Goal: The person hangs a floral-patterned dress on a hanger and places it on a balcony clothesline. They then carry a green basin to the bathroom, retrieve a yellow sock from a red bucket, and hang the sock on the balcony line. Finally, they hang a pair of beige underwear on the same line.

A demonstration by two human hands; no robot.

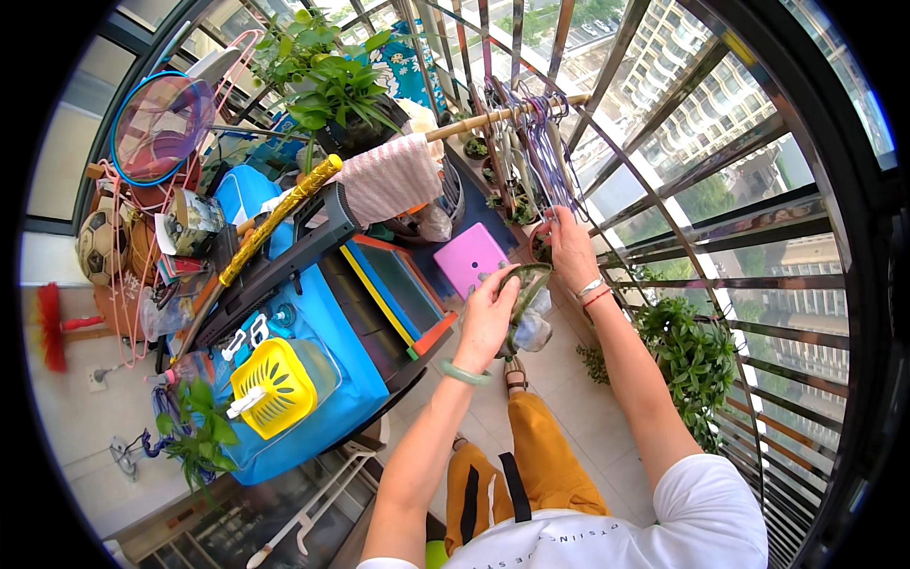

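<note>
My left hand (488,318), with a jade-coloured bangle on its wrist, is closed on the edge of a green-rimmed, see-through pouch-like thing (532,329). Its exact kind is unclear. Ahead and to the right, my right hand (572,251) reaches toward the railing, just below a bunch of clothes hangers (542,112) on a bamboo pole (502,116). Its fingers are bent together; whatever they grip, if anything, is too small to make out. A small plant pot (541,244) sits behind the right fingertips. Beyond my left hand stands a pink stool (470,258).
Metal railings (758,232) curve along the right, with a leafy plant (687,356) beside them. On the left, a blue-covered surface (336,379) carries a yellow basket (273,389). A striped towel (391,178) hangs over the pole. Potted greenery (336,90) stands farther back.
</note>
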